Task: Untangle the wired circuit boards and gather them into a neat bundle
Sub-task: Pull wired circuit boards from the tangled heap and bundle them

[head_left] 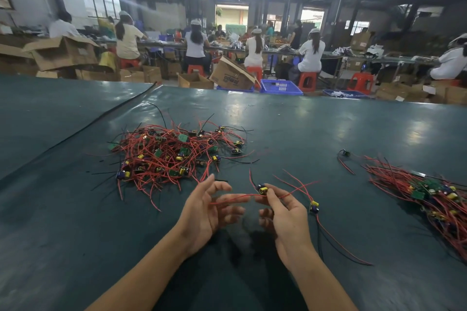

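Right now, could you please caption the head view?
Right hand pinches a wired circuit board; left hand touches its red wire.

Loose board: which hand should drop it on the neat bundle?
Right. The right hand pinches the board, and the bundle lies on its side. The left hand is open, nearer the tangled pile.

Just one head cam, wide-angle, looking forward and down over the table [328,129]; far edges look blurry-ish.

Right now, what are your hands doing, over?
Right hand pinches one board. Left hand open at its red wire. Second board's wires cross it. Tangled pile ahead, bundle at right.
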A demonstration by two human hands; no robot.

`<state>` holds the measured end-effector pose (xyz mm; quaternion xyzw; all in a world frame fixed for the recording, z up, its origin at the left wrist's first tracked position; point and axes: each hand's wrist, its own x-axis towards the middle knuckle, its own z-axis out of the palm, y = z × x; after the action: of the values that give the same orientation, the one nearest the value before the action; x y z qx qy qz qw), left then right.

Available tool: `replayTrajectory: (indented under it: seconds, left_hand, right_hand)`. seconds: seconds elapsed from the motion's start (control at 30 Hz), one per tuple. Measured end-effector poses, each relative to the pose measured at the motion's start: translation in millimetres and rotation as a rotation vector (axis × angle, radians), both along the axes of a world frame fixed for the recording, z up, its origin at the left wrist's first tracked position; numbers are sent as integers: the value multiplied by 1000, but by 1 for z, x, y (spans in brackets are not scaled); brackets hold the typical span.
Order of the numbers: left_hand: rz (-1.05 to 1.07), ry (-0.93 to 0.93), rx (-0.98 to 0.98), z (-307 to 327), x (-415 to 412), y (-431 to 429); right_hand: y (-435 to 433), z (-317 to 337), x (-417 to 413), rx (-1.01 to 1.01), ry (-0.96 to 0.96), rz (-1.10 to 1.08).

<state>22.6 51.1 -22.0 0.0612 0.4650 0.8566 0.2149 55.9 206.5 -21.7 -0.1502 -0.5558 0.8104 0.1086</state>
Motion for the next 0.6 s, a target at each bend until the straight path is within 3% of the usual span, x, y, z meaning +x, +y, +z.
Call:
replayTrajectory:
  seconds: [0.1,0.27,0.47,0.6]
  left_hand:
    - [23,-31,-60,-1,-4,-2]
    - [124,251,-224,-10,4,11]
    - [365,299,-283,-12,4,14]
    - [424,338,-303,-12,6,14]
  right_hand:
    - [-3,3,2,-17,7,79]
    - [-12,7,7,52,-18,224]
    - [-7,9,9,-123,-52,313]
    - [-10,4,11,-36,5,291]
